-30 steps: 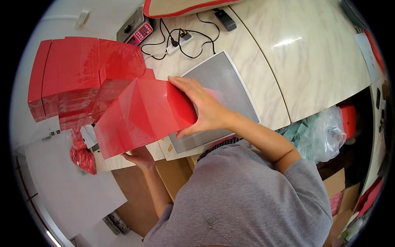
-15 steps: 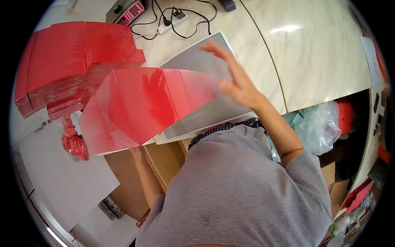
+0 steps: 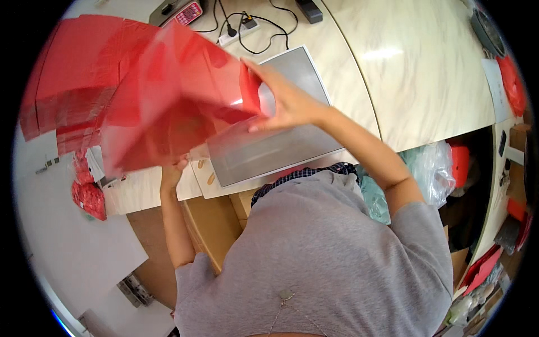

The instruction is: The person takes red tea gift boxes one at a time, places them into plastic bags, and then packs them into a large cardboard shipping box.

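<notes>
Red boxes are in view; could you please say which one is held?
The blurred red box gripped by the right hand; the grouped red boxes farther left are untouched.

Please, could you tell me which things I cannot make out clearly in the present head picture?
All in the head view:
Glossy red box: blur smears its edges and surface.
Bare left hand: the fingertips are partly hidden by the box.
Flat grey panel with white frame: its upper left part is hidden by the box and bare right hand.
Grey device with pink keypad: cut off by the upper edge.
</notes>
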`<action>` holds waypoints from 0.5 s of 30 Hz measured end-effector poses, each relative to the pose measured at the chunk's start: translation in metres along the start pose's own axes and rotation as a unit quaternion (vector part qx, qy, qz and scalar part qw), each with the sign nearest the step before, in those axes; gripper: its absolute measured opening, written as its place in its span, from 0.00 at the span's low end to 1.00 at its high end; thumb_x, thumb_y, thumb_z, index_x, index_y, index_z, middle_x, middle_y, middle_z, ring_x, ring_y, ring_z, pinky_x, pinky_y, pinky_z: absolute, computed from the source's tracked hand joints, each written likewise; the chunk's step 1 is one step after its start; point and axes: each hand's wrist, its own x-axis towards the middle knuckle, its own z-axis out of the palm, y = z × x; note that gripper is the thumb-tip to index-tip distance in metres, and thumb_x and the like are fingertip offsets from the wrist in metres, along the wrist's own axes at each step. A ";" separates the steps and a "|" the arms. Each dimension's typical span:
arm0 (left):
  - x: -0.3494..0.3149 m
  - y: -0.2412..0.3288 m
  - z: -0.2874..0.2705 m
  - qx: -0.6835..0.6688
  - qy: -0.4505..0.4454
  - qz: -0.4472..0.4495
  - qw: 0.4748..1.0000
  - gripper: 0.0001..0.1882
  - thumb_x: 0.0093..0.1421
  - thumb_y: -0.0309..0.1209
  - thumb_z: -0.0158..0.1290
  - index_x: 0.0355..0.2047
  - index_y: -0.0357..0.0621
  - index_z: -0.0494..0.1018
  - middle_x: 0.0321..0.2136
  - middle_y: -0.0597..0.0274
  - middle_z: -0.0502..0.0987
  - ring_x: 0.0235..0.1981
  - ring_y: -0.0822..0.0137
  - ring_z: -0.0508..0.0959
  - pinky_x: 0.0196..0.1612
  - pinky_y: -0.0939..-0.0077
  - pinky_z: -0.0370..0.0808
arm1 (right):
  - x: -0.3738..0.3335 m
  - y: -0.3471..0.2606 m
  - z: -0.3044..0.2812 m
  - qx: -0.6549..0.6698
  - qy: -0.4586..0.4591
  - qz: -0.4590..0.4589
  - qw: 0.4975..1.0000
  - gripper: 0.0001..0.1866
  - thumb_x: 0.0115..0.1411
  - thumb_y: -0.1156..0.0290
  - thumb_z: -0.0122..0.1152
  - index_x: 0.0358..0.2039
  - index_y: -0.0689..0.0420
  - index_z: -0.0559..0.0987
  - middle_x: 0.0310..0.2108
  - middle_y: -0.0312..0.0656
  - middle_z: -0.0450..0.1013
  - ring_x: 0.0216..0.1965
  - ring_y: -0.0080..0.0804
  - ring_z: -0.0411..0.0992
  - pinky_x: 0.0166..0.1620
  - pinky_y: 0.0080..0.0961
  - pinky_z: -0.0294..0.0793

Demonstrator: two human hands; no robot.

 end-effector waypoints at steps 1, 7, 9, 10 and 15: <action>0.004 0.001 -0.001 -0.020 -0.001 0.016 1.000 0.42 0.54 0.64 0.42 0.59 0.45 0.56 0.57 0.58 0.62 0.57 0.59 0.64 0.58 0.57 0.61 | 0.012 -0.006 -0.002 0.003 -0.016 0.026 1.000 0.58 0.40 0.52 0.73 0.64 0.60 0.48 0.55 0.50 0.59 0.55 0.43 0.60 0.59 0.36 0.56; -0.020 0.105 0.041 -0.459 0.142 0.092 0.872 0.35 0.60 0.56 0.41 0.60 0.45 0.56 0.57 0.58 0.62 0.57 0.59 0.63 0.59 0.60 0.60 | 0.115 -0.071 0.006 0.076 -0.007 0.105 0.992 0.49 0.51 0.29 0.46 0.58 0.61 0.63 0.48 0.48 0.67 0.45 0.37 0.67 0.55 0.31 0.61; -0.029 0.129 0.049 -0.491 0.144 0.074 0.856 0.31 0.63 0.53 0.38 0.58 0.45 0.59 0.56 0.59 0.64 0.55 0.59 0.65 0.57 0.63 0.64 | 0.135 -0.090 -0.015 0.099 -0.133 0.223 0.961 0.35 0.56 0.32 0.40 0.37 0.55 0.74 0.51 0.41 0.69 0.35 0.25 0.64 0.50 0.27 0.64; -0.043 0.134 0.050 -0.493 0.153 0.067 0.854 0.31 0.63 0.53 0.38 0.58 0.45 0.59 0.56 0.58 0.64 0.55 0.59 0.65 0.57 0.62 0.64 | 0.139 -0.098 -0.009 0.108 -0.133 0.209 0.963 0.34 0.58 0.34 0.40 0.38 0.55 0.75 0.49 0.39 0.70 0.36 0.24 0.66 0.49 0.26 0.65; -0.103 0.111 0.062 -0.527 0.138 0.026 0.838 0.30 0.63 0.52 0.37 0.58 0.45 0.59 0.55 0.57 0.65 0.55 0.58 0.66 0.57 0.60 0.64 | 0.138 -0.149 0.026 0.208 -0.251 0.184 0.927 0.35 0.62 0.40 0.37 0.56 0.57 0.68 0.56 0.42 0.65 0.57 0.29 0.62 0.58 0.26 0.58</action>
